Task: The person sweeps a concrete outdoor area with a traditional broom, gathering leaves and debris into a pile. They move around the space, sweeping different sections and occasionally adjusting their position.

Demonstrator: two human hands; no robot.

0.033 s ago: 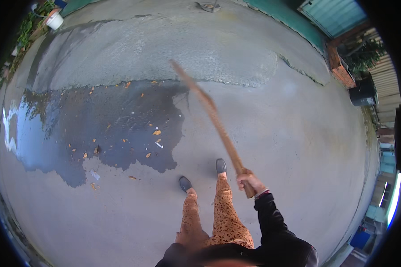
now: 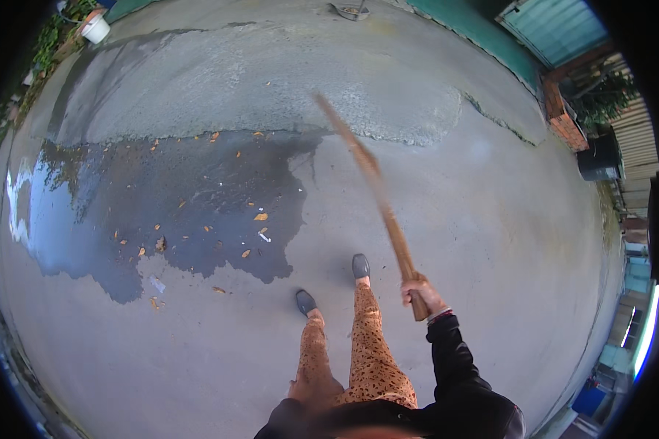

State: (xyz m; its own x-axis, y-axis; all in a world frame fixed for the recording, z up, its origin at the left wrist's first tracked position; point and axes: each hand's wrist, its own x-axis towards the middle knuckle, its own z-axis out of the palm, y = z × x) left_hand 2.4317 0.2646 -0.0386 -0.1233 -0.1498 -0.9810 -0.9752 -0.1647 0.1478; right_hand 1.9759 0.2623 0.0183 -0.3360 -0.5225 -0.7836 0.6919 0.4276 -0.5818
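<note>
My right hand [image 2: 425,293] is closed around the lower end of a long, slightly crooked wooden stick [image 2: 390,217]. A short piece of the butt sticks out below my fist. From there the stick slants up and away to the left, its far part smeared by motion, over the concrete ground. A black sleeve [image 2: 452,355] covers my right arm. My left hand does not show. My feet, in dark grey shoes [image 2: 361,266], stand on the concrete to the left of the stick's lower end.
A shallow puddle [image 2: 190,179] with scattered yellow leaves [image 2: 261,217] spreads ahead to the left. Past it runs a rough raised concrete edge [image 2: 388,137]. Around the yard are a white bucket [image 2: 95,28], a metal pan [image 2: 351,12], bricks [image 2: 566,126] and a black tub [image 2: 602,155].
My right hand and the stick have shifted a little to the right, the far tip most of all. My right foot appears slightly farther forward.
</note>
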